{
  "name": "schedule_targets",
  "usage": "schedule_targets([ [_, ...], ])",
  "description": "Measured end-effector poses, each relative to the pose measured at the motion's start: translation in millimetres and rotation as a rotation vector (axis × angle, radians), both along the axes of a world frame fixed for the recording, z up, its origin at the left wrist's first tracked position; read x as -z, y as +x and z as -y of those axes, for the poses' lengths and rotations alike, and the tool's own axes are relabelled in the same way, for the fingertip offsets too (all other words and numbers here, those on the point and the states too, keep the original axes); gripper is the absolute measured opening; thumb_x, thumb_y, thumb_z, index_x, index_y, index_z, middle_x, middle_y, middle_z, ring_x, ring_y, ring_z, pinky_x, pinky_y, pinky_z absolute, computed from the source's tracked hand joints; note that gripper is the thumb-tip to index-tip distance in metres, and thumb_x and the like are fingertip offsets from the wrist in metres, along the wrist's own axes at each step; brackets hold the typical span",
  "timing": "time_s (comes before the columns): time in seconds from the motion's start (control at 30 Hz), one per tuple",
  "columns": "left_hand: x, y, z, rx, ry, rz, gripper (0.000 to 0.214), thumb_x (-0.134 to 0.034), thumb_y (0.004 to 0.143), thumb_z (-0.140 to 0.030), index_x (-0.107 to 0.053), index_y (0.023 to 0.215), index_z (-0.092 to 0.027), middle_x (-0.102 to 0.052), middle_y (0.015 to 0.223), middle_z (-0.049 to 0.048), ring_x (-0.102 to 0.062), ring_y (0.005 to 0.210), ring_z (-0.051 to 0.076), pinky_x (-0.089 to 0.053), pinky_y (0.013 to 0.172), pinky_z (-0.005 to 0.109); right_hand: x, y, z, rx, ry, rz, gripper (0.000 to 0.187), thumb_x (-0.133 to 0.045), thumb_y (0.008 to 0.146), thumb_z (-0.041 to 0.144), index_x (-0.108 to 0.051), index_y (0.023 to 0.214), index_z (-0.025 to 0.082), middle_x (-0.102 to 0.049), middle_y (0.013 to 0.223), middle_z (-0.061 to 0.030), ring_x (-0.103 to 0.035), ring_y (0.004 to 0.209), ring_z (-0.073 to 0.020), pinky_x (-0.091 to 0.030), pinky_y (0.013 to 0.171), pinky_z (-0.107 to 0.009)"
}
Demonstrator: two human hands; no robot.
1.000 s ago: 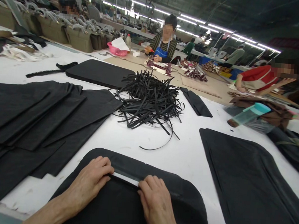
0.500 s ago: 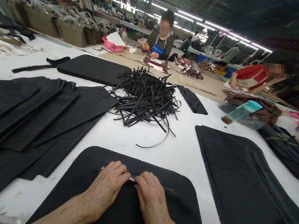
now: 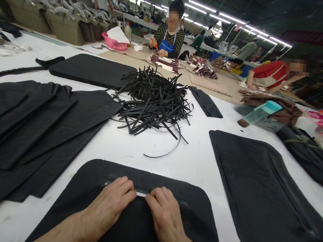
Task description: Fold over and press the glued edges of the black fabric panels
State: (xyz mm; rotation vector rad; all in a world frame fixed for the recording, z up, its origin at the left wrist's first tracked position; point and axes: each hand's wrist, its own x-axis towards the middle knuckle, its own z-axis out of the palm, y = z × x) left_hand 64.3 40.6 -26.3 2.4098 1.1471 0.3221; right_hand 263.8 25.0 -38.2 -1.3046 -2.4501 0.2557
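Observation:
A black rounded panel [image 3: 94, 175] lies on the white table [image 3: 192, 161] right in front of me. Both my hands rest on it side by side, fingers flat and pressed down along a pale strip [image 3: 140, 193] near its far edge. My left hand [image 3: 109, 205] covers the strip's left part, and my right hand [image 3: 166, 215] covers its right part. Only a short bit of the strip shows between the fingertips. Neither hand grips anything.
A heap of black strips [image 3: 152, 97] lies in the table's middle. Stacked black panels [image 3: 37, 121] spread at the left, another black panel [image 3: 263, 190] at the right. A teal-capped bottle [image 3: 259, 113] lies far right. People work at tables beyond.
My hands have come together along the pale strip, from well apart a second ago to nearly touching. The view has shifted slightly.

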Motion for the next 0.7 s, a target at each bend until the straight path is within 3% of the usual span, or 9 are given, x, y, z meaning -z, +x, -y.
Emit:
schedule_targets([
  [0.1,5.3,-3,1,0.067,0.130,-0.019,0.018,-0.048,0.083,-0.003,-0.056,0.091,-0.017,-0.056,0.090,0.0032,-0.048,0.081,0.019,-0.044,0.073,0.031,-1.3,4,0,-0.058,0.038,0.033,0.023,-0.036,0.095,0.017,-0.058,0.090,0.018,-0.053,0.080,-0.0040,-0.045,0.071,-0.0193,-0.035,0.063,-0.032],
  [0.27,16.5,-3,7,0.145,0.471,-0.060,0.026,-0.041,0.083,0.000,-0.055,0.102,-0.010,-0.058,0.094,0.0081,-0.050,0.082,0.020,-0.045,0.077,0.033,-4.1,8,0,-0.134,0.108,0.103,0.026,-0.034,0.094,0.012,-0.059,0.100,0.013,-0.056,0.080,-0.0058,-0.048,0.071,-0.0186,-0.040,0.063,-0.031],
  [0.5,25.8,11,15,0.181,0.481,-0.215,0.033,-0.044,0.083,-0.006,-0.051,0.115,-0.010,-0.061,0.100,0.0086,-0.053,0.093,0.023,-0.045,0.084,0.036,-8.3,5,2,-0.158,0.098,0.170,0.022,-0.041,0.091,0.010,-0.058,0.105,0.013,-0.057,0.085,-0.0066,-0.050,0.075,-0.0197,-0.044,0.067,-0.032],
  [0.7,24.0,-2,15,0.216,0.570,-0.198,0.036,-0.040,0.082,-0.001,-0.051,0.116,-0.008,-0.062,0.106,0.0096,-0.054,0.098,0.022,-0.043,0.089,0.033,-9.8,30,8,-0.207,0.077,0.253,0.028,-0.046,0.087,0.006,-0.054,0.113,0.008,-0.059,0.093,-0.0085,-0.051,0.080,-0.0216,-0.046,0.073,-0.034],
])
